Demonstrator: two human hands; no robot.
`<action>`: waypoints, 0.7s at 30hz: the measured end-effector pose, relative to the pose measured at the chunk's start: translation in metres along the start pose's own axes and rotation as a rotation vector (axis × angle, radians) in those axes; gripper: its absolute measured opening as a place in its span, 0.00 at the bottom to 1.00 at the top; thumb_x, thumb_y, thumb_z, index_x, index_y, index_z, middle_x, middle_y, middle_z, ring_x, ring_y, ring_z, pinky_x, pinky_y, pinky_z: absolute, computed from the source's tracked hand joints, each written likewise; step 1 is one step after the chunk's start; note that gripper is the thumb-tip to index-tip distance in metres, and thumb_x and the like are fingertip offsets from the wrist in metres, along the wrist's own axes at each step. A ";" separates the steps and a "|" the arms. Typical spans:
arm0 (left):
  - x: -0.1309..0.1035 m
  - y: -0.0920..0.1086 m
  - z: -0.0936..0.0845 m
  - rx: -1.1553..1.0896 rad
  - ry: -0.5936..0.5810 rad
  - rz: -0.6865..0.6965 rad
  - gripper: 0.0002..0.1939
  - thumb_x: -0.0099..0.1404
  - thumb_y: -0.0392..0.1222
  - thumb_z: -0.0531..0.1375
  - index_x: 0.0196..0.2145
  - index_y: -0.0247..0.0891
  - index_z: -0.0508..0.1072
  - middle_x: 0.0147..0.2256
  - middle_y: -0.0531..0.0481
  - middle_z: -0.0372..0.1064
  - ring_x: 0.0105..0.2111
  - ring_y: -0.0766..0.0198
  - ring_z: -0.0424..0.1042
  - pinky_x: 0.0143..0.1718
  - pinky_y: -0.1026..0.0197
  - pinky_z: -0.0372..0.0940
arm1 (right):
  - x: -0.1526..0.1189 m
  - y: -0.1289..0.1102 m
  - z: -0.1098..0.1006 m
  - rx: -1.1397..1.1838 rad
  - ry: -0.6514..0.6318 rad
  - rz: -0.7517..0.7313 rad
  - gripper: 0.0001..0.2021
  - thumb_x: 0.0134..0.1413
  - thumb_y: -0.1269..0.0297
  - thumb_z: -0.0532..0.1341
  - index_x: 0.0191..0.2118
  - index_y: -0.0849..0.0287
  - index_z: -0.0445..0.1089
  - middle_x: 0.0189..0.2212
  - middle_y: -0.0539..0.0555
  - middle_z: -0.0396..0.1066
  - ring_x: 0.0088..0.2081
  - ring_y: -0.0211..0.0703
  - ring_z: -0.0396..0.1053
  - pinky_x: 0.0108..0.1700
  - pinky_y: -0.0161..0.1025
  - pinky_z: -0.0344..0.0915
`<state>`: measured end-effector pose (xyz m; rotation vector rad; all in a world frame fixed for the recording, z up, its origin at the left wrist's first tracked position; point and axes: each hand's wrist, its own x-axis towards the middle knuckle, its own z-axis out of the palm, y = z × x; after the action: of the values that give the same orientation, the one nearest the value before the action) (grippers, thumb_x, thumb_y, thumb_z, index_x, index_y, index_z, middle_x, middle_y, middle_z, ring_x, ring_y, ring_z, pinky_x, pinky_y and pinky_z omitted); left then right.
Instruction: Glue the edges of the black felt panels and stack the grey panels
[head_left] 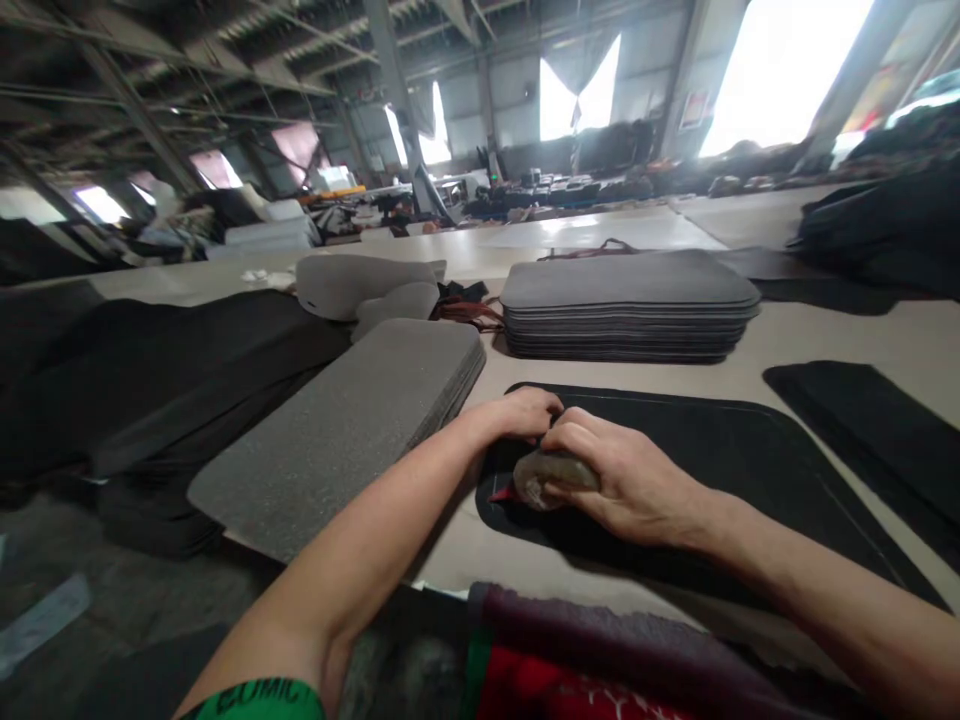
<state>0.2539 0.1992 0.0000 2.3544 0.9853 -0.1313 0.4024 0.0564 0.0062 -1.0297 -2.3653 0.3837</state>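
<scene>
A black sheet panel (690,440) with rounded corners and a thin pale line along its border lies flat on the table. My right hand (607,460) is wrapped round a worn, rounded brownish-grey block (551,480) over the panel's left end. Close to the block's lower left, a small red piece (502,495) shows on the panel. My left hand (529,412) rests at the panel's upper left corner, just beyond the block, with its fingers curled down; whatever is under its fingertips is hidden.
A neat stack of grey rounded panels (630,285) stands behind the black panel. Another grey stack (345,430) lies left, beside dark folded sheets (187,380). A black strip (870,430) lies right. Loose grey cut pieces (360,285) and brown cords (472,312) are at back left.
</scene>
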 end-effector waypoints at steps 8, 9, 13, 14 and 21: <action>0.003 -0.009 0.008 -0.252 0.076 -0.079 0.14 0.70 0.41 0.61 0.51 0.35 0.72 0.49 0.43 0.72 0.38 0.62 0.75 0.38 0.57 0.73 | -0.042 0.019 -0.024 0.133 0.306 0.442 0.14 0.59 0.54 0.64 0.46 0.54 0.67 0.39 0.53 0.70 0.39 0.48 0.69 0.41 0.42 0.65; 0.002 -0.009 0.008 -0.284 0.108 -0.084 0.13 0.70 0.41 0.61 0.50 0.34 0.72 0.47 0.43 0.73 0.36 0.62 0.75 0.36 0.57 0.73 | -0.053 0.023 -0.028 0.246 0.385 0.571 0.17 0.56 0.50 0.66 0.46 0.54 0.67 0.38 0.52 0.71 0.37 0.48 0.69 0.39 0.42 0.65; -0.006 -0.003 0.002 -0.403 0.378 -0.071 0.10 0.67 0.41 0.58 0.44 0.36 0.75 0.39 0.47 0.75 0.35 0.61 0.74 0.38 0.60 0.68 | -0.094 0.038 -0.033 0.698 0.694 0.833 0.28 0.46 0.44 0.72 0.48 0.53 0.66 0.37 0.51 0.73 0.36 0.46 0.70 0.35 0.36 0.67; -0.008 0.002 0.002 -0.443 0.460 -0.062 0.10 0.66 0.42 0.58 0.42 0.37 0.76 0.38 0.47 0.75 0.35 0.61 0.73 0.38 0.61 0.66 | -0.102 0.040 -0.033 0.767 0.760 0.844 0.29 0.44 0.45 0.74 0.48 0.53 0.66 0.37 0.50 0.73 0.36 0.44 0.70 0.34 0.34 0.66; -0.031 0.046 0.031 -0.903 0.481 0.010 0.29 0.64 0.67 0.56 0.40 0.36 0.75 0.40 0.43 0.74 0.30 0.65 0.70 0.29 0.65 0.57 | -0.119 0.043 -0.035 0.915 1.000 0.823 0.31 0.39 0.49 0.77 0.47 0.53 0.67 0.38 0.50 0.73 0.34 0.42 0.70 0.33 0.30 0.70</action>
<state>0.2670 0.1373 0.0053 1.5573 0.9599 0.7607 0.5164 -0.0012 -0.0263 -1.2249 -0.6649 0.8652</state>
